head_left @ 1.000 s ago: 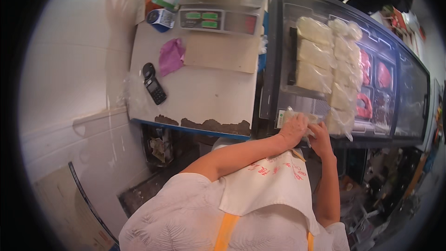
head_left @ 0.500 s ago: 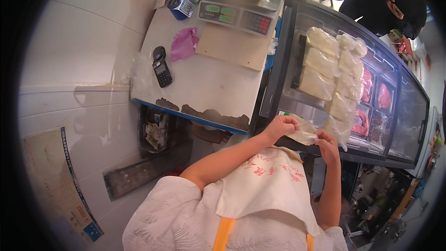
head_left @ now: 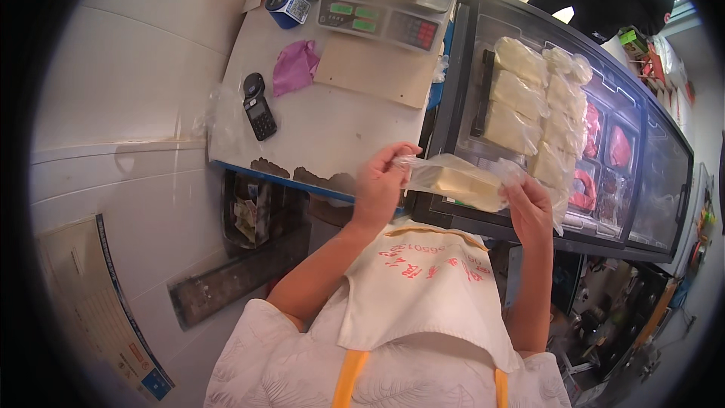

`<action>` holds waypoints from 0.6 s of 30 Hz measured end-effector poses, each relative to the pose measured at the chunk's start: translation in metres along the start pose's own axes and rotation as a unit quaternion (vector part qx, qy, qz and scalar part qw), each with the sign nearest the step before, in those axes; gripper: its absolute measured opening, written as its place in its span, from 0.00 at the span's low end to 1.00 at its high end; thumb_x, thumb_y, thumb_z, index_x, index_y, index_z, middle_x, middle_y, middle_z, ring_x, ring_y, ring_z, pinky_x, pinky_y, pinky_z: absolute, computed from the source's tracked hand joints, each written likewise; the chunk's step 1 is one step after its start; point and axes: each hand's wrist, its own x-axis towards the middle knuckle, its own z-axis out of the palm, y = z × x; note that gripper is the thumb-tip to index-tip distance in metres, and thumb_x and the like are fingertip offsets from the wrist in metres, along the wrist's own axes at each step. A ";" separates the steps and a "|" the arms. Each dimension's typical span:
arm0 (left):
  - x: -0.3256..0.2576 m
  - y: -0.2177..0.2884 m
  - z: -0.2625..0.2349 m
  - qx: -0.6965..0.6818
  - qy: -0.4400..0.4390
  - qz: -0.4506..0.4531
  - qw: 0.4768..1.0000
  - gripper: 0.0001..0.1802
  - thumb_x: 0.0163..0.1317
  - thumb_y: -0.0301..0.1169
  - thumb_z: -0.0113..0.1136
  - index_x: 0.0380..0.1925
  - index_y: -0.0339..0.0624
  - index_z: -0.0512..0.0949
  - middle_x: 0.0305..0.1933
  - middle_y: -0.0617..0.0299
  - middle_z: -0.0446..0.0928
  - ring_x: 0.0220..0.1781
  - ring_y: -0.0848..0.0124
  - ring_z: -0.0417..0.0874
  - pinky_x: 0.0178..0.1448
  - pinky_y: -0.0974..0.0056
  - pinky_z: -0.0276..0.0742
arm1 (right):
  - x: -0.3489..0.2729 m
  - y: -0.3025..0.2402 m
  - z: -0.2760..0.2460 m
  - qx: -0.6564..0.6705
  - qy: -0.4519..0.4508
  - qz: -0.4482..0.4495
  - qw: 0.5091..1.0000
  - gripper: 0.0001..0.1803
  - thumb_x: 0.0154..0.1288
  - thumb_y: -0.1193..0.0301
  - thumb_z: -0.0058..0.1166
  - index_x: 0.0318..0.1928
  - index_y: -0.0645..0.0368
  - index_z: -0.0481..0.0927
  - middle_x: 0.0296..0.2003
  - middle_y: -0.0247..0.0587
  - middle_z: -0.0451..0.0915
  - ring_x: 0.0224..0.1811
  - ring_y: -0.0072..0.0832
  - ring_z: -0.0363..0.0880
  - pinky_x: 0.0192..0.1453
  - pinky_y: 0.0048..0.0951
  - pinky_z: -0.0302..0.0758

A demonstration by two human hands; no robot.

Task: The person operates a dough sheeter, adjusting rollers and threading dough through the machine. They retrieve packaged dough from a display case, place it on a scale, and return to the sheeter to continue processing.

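My hands are wider apart than half a second ago. My left hand [head_left: 381,183] has gone left and up, to just right of the frame's centre, and my right hand [head_left: 531,204] sits a little higher than it did. Each pinches a part of a clear bag [head_left: 432,171], which now stretches between them across the middle right of the frame; before, it was bunched in the short gap between my fingers. A pale block [head_left: 462,183] shows nearer my right hand; whether it is inside the bag or beneath it, I cannot tell.

Both hands are above the near edge of the case [head_left: 604,248], on the right. In it, the wrapped blocks [head_left: 513,126] stand in two rows as before, with pink meat [head_left: 620,146] farther right.

On the table [head_left: 332,136], upper left of centre, the black keypad device [head_left: 260,115], purple cloth [head_left: 295,68] and scale [head_left: 376,24] keep their places. A person in dark clothes [head_left: 604,0] shows at the upper right.
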 end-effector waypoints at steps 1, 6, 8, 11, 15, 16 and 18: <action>-0.001 0.015 -0.008 0.055 0.035 0.023 0.998 0.11 0.78 0.23 0.57 0.51 0.37 0.89 0.31 0.74 0.76 0.32 0.84 0.70 0.36 0.73 0.67 | 0.013 -0.003 0.012 -0.016 -0.031 -0.004 0.999 0.10 0.85 0.70 0.59 0.47 0.64 0.87 0.40 0.32 0.82 0.45 0.19 0.76 0.53 0.25 0.70; 0.017 0.058 -0.052 0.099 0.125 0.100 0.982 0.09 0.77 0.26 0.59 0.39 0.35 0.85 0.29 0.70 0.77 0.29 0.82 0.72 0.37 0.71 0.70 | 0.084 0.006 0.065 -0.030 -0.143 -0.010 0.989 0.13 0.86 0.66 0.58 0.45 0.63 0.87 0.40 0.29 0.82 0.44 0.18 0.74 0.52 0.24 0.70; 0.036 0.061 -0.072 0.054 0.133 0.084 0.986 0.11 0.77 0.30 0.59 0.33 0.37 0.82 0.23 0.70 0.72 0.27 0.82 0.72 0.35 0.70 0.69 | 0.114 0.025 0.082 -0.042 -0.172 -0.001 0.984 0.15 0.86 0.62 0.58 0.44 0.61 0.87 0.40 0.27 0.83 0.43 0.17 0.73 0.52 0.24 0.71; 0.061 0.057 -0.101 0.021 0.124 0.065 0.990 0.16 0.78 0.33 0.61 0.28 0.43 0.76 0.23 0.76 0.68 0.23 0.83 0.65 0.28 0.70 0.60 | 0.149 0.045 0.108 -0.044 -0.182 0.018 0.982 0.16 0.86 0.60 0.58 0.45 0.60 0.87 0.40 0.27 0.84 0.43 0.17 0.73 0.53 0.24 0.72; 0.077 0.078 -0.117 -0.002 0.123 -0.023 0.992 0.12 0.77 0.33 0.61 0.32 0.41 0.79 0.21 0.75 0.66 0.21 0.82 0.64 0.26 0.68 0.61 | 0.170 0.045 0.131 -0.031 -0.180 0.031 0.983 0.16 0.86 0.60 0.58 0.46 0.59 0.88 0.40 0.26 0.85 0.43 0.18 0.74 0.54 0.25 0.73; 0.080 0.083 -0.118 -0.001 0.117 -0.041 0.992 0.12 0.77 0.33 0.61 0.34 0.39 0.81 0.20 0.74 0.66 0.19 0.81 0.65 0.26 0.68 0.64 | 0.172 0.043 0.132 -0.044 -0.179 0.038 0.982 0.14 0.85 0.61 0.59 0.47 0.59 0.87 0.41 0.27 0.84 0.43 0.18 0.73 0.54 0.25 0.73; 0.087 0.084 -0.124 0.022 0.106 -0.063 0.992 0.11 0.77 0.33 0.61 0.39 0.37 0.83 0.20 0.73 0.67 0.18 0.80 0.67 0.26 0.68 0.67 | 0.173 0.032 0.131 -0.068 -0.179 0.052 0.980 0.12 0.82 0.64 0.61 0.50 0.60 0.86 0.44 0.27 0.84 0.44 0.19 0.73 0.55 0.25 0.73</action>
